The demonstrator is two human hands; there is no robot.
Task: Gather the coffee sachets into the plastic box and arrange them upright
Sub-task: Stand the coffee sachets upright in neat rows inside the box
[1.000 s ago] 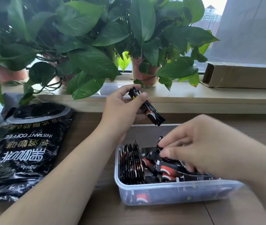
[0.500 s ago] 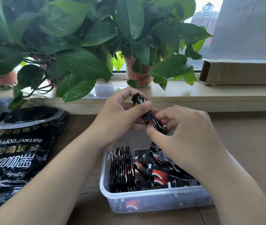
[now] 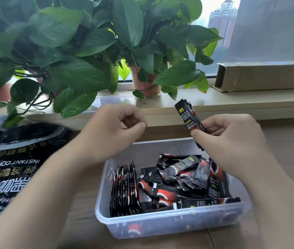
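Observation:
A clear plastic box stands on the wooden table in front of me. A row of black sachets stands upright at its left end. Loose black-and-red sachets lie in a heap across the rest of the box. My right hand pinches a small bunch of sachets and holds them nearly upright above the box's far right corner. My left hand hovers above the box's far left side with its fingers curled and nothing in it.
A large black instant coffee bag lies flat on the table at the left. Potted plants and a cardboard box stand on the window sill behind. A clear lid lies on the sill.
The sachets passed from my left hand to my right, which lifted out of the box and moved right with them. My left hand came away with nothing in it.

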